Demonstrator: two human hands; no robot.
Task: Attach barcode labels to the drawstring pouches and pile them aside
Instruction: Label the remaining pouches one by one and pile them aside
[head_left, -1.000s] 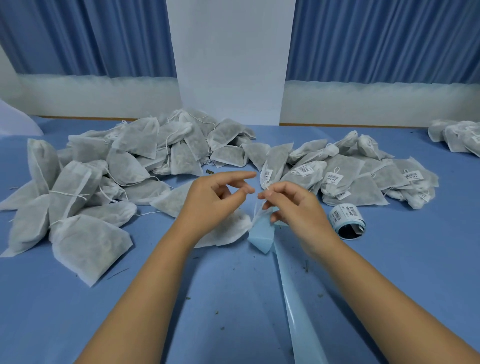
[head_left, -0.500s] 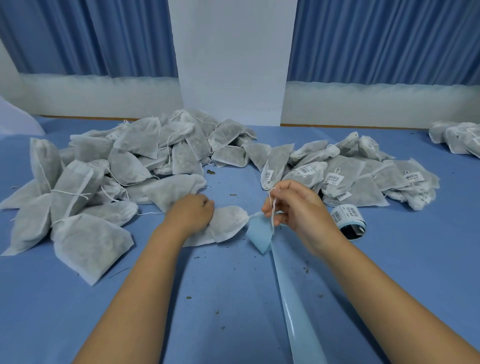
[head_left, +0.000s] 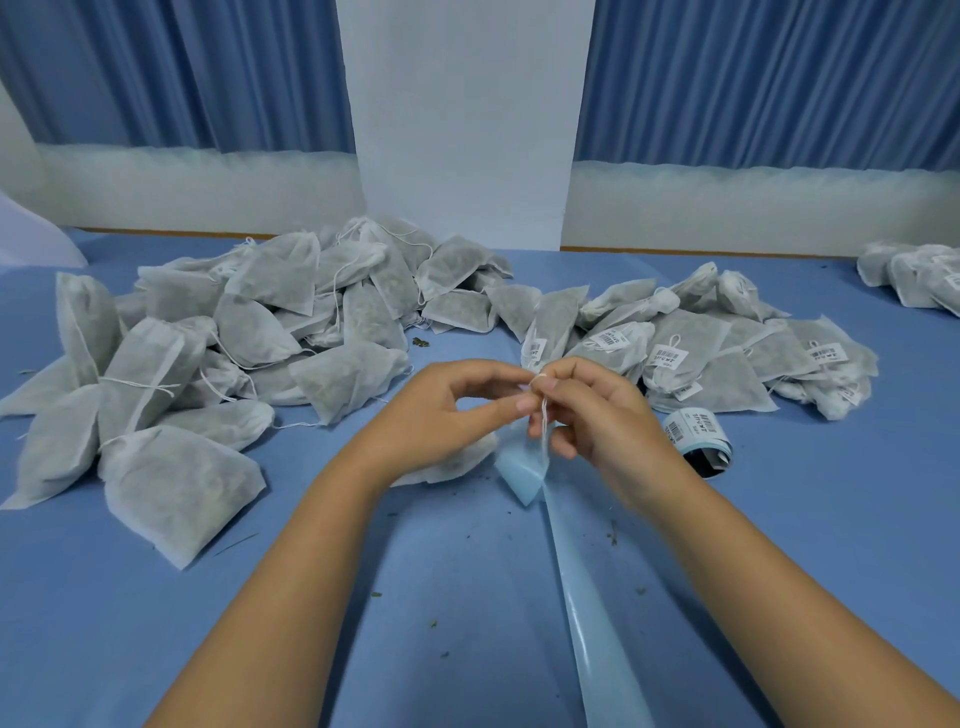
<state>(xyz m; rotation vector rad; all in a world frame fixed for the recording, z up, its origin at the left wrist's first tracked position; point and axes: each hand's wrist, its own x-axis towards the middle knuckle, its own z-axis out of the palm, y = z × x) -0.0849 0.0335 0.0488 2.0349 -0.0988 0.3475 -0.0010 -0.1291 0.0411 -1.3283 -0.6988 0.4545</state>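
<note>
Evidently soft, light and limp, the pouch (head_left: 457, 465) lying on the blue table (head_left: 363, 597) beneath the left hand (head_left: 441, 415) is best taken by its thin drawstring (head_left: 544, 421), which is pinched between the curled fingertips of that hand and the right hand (head_left: 597, 415).

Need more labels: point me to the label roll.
Head view, right of centre: label roll on the table beside the right hand, before the labelled pouches.

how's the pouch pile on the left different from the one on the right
The left pile shows no labels; pouches in the right pile carry white barcode labels. The left pile is bigger and more spread out, the right pile smaller. Both hold grey drawstring pouches on the blue table.
</note>
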